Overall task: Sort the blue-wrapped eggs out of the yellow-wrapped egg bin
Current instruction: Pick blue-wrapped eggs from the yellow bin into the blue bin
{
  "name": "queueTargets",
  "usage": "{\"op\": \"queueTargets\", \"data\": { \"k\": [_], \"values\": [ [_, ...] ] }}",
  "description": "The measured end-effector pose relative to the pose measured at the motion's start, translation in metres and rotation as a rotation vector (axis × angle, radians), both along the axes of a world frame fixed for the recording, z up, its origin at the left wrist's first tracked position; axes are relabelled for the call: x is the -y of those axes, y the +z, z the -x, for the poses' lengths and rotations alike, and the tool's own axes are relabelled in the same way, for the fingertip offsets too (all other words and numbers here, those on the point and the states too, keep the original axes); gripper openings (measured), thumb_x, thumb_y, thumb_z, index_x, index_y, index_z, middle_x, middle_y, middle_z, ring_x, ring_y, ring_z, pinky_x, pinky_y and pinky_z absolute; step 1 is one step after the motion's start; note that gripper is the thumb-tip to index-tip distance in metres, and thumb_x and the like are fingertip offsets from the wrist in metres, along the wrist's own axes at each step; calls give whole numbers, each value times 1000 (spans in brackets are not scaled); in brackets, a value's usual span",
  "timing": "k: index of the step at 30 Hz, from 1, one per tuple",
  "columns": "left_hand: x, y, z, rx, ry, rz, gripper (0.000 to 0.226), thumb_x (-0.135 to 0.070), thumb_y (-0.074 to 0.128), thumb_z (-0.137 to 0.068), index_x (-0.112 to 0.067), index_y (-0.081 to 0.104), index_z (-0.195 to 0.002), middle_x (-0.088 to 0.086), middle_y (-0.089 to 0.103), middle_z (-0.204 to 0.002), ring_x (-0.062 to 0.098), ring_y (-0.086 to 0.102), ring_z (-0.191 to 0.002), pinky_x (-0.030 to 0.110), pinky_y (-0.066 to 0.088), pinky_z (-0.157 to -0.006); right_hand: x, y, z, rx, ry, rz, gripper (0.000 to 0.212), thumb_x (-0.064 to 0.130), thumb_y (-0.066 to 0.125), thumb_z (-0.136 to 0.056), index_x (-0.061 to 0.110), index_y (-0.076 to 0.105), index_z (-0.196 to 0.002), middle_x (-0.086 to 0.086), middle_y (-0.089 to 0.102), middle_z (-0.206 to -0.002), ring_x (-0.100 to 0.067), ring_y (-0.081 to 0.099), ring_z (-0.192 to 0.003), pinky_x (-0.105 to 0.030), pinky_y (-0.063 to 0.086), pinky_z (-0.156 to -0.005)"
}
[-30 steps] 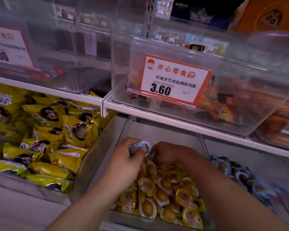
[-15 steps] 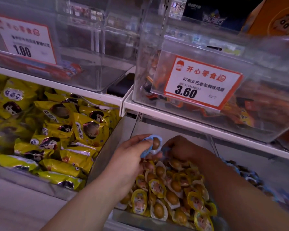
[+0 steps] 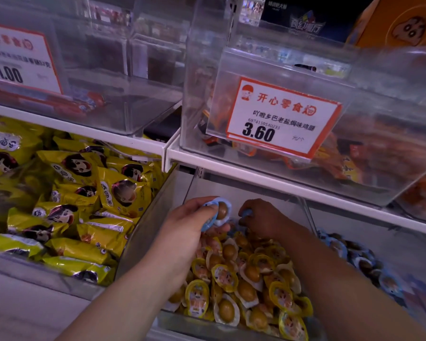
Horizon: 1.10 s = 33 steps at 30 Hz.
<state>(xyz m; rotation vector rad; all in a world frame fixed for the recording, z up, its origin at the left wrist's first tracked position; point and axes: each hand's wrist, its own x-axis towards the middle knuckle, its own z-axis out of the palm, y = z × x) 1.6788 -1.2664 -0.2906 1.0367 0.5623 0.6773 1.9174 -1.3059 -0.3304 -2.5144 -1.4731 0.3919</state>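
Observation:
A clear bin (image 3: 221, 327) on the lower shelf holds a heap of yellow-wrapped eggs (image 3: 246, 281). My left hand (image 3: 190, 225) is above the heap's back left and grips blue-wrapped eggs (image 3: 218, 212), one with its brown egg facing me. My right hand (image 3: 263, 221) reaches into the back of the same bin, its fingers pinched on another blue-wrapped egg (image 3: 246, 213) of which only a blue edge shows. More blue-wrapped eggs (image 3: 359, 262) fill the bin to the right.
The left bin holds yellow snack packets (image 3: 79, 205). A white shelf edge (image 3: 280, 183) runs just above my hands, carrying clear bins and a 3.60 price card (image 3: 280, 119). A clear divider wall (image 3: 308, 215) separates the two egg bins.
My left hand lifted slightly and turned its blue-wrapped egg so the brown egg faces me. My right hand stayed at the back of the bin and now pinches a blue wrapper.

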Motion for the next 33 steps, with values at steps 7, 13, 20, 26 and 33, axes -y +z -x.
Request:
{"op": "queueTargets", "data": {
  "k": [7,13,20,26,33],
  "values": [
    [0,-2,-4,-46,56,-57,21,-13,59,-95,-20,78,-91,11,76,-86,21,74,-76,27,51,-53,-27,-20,26,17,136,238,34,33,55,-97,14,63,-124,-13,60,-129,-30,58,-117,-40,49,-100],
    [-3,-6,-8,-58,77,-40,17,-13,60,-95,-19,76,-97,11,77,-90,22,75,-77,23,51,-53,-33,-29,28,14,90,199,27,22,59,-94,12,66,-118,-11,64,-124,-27,61,-111,-40,50,-97],
    [-3,-7,-10,-68,96,-89,20,-12,62,-93,-25,77,-90,6,77,-91,19,75,-81,22,51,-60,-12,17,34,-243,-274,-324,16,7,63,-85,11,73,-97,-8,71,-96,-26,70,-89,-34,57,-79],
    [24,-11,-9,-195,198,-705,19,-22,58,-98,-36,64,-109,-17,68,-105,-10,61,-96,9,47,-81,70,55,114,-1190,-505,-767,21,16,57,-93,6,73,-103,-17,74,-89,-27,70,-65,-30,51,-47],
    [77,-19,-22,-337,-44,-1238,50,-60,22,-101,-47,36,-147,-27,36,-149,-3,16,-146,33,24,-118,131,64,147,-1672,-567,-939,37,35,54,-97,10,70,-121,-16,72,-117,-27,69,-108,-31,58,-62]
  ]
}}
